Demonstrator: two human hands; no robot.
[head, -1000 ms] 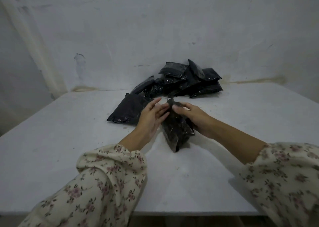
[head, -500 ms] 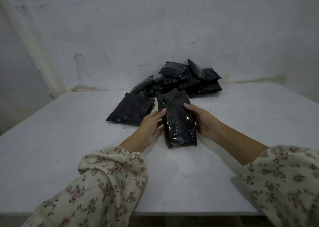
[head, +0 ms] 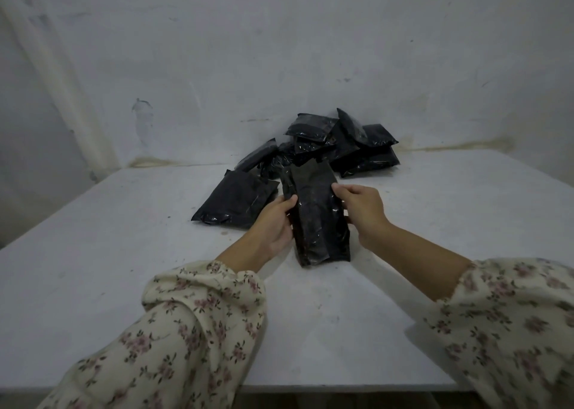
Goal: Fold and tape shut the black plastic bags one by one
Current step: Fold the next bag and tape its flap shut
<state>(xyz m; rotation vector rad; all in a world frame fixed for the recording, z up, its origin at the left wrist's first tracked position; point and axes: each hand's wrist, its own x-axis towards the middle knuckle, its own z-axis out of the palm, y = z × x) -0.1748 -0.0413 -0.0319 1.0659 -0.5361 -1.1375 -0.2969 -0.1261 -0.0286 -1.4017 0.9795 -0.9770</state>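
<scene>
Item: black plastic bag (head: 313, 216), filled, lying on table (head: 124, 269) near centre, long axis 12–6 o'clock, loose top end twd 12, btm twd 6. L hand (head: 275, 225) at bag's 9 o'clock edge, thumb curled over top face, clamped on it; fingers hidden behind. R hand (head: 363, 209) at 3 o'clock edge, fingers curled, pinching the rim. Other stock: pile of black bags (head: 341, 144) at 12 o'clock agst wall (head: 279, 51), cannot tell if touching held bag's far end; one flat bag (head: 239, 203) at 10 o'clock, just beside L hand. No tape in view. Step judged: squaring bag before the fold. To do well: settle contents twd 6 so top goes slack, press air out, shift both hands to the 12 end, fold straight across, crease w/ both thumbs, pin flap w/ one hand while other fetches tape. Risk: slick film likely springs open if flap is let go
</scene>
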